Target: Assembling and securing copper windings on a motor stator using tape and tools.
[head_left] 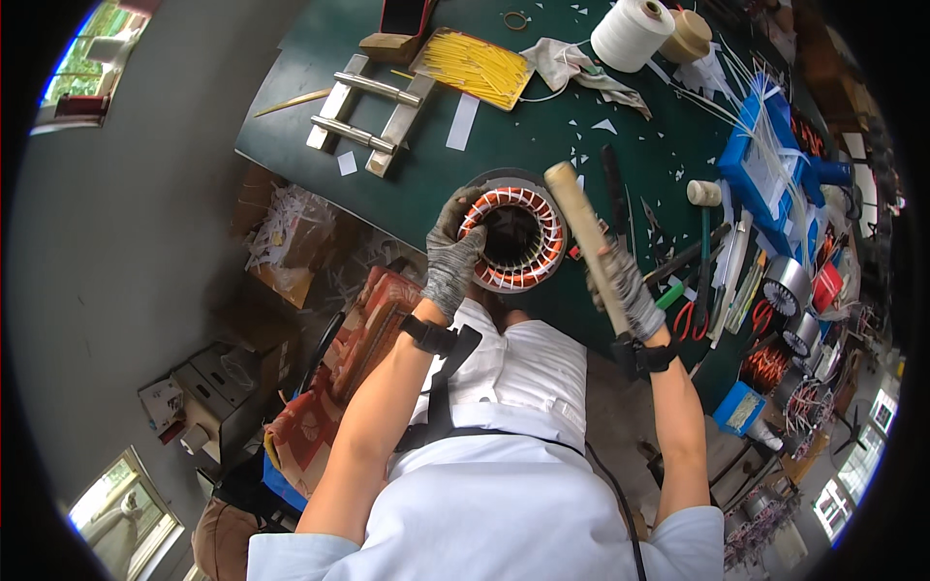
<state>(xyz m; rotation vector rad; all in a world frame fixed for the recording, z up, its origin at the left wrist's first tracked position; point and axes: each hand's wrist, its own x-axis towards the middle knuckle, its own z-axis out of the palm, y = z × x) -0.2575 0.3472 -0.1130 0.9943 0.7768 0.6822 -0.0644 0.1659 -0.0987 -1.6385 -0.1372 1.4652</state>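
Observation:
A motor stator [553, 225], its ring of orange windings laced with white cord, stands on the green table near the front edge, its dark bore facing up. My left hand [455, 242], in a grey glove, grips the stator's left side, with the thumb over the windings and the fingers along the outer rim. My right hand [630, 290], gloved too, is closed round a pale wooden stick [579, 215] just right of the stator. The stick is raised, its thick end pointing away from me; whether it touches the stator I cannot tell.
Beyond the stator lie a metal frame with two rods [368, 114], a tray of yellow strips [475, 66] and a white cord spool [632, 34]. To the right are a mallet [704, 194], red-handled scissors [690, 320], a blue bin [765, 165] and several wound parts. A red cushioned chair [339, 349] stands left.

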